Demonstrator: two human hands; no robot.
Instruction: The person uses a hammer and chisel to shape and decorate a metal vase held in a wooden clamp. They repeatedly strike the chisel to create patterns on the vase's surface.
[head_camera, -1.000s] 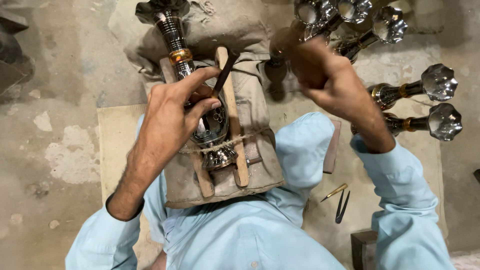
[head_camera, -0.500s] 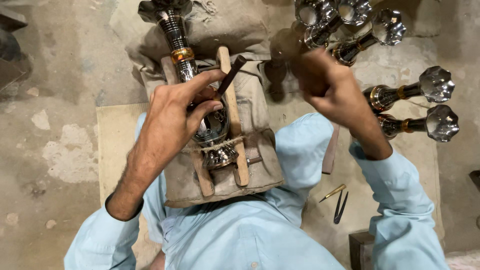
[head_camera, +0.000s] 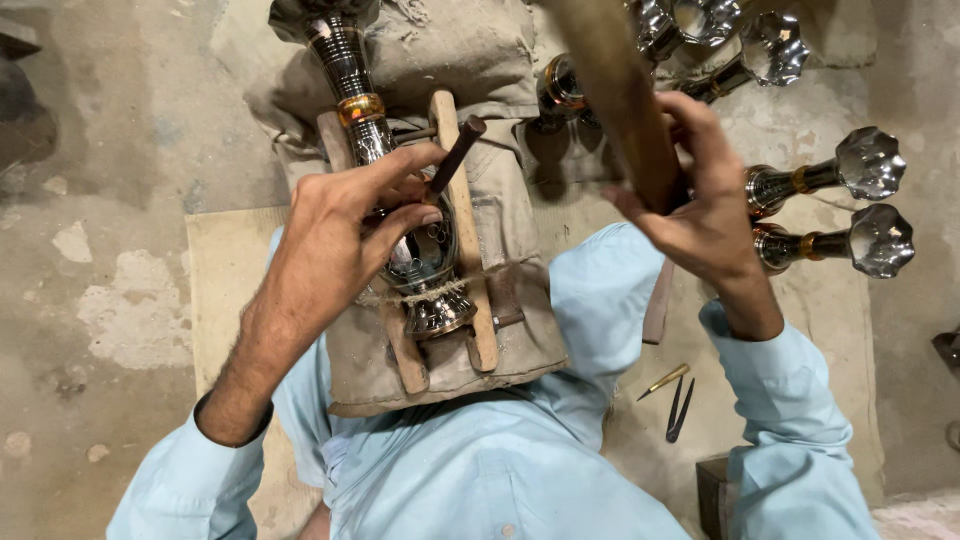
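Note:
A shiny metal stem piece (head_camera: 420, 262) lies tied with cord between two wooden slats (head_camera: 462, 230) on a cloth pad over my lap. My left hand (head_camera: 350, 235) pinches a dark punch tool (head_camera: 455, 155), its tip down on the metal bulb. My right hand (head_camera: 700, 205) grips a wooden mallet handle (head_camera: 610, 90), raised close to the camera and blurred. The mallet's head is out of view.
Several finished metal stems with faceted knobs (head_camera: 865, 160) lie at the upper right on cloth. A small brass punch (head_camera: 665, 380) and dark tweezers (head_camera: 680, 408) rest by my right knee. A beige mat (head_camera: 225, 290) covers the concrete floor (head_camera: 100, 200) beneath me.
My right hand has swung the wooden mallet up toward the camera. My left hand has stayed on the punch against the clamped piece.

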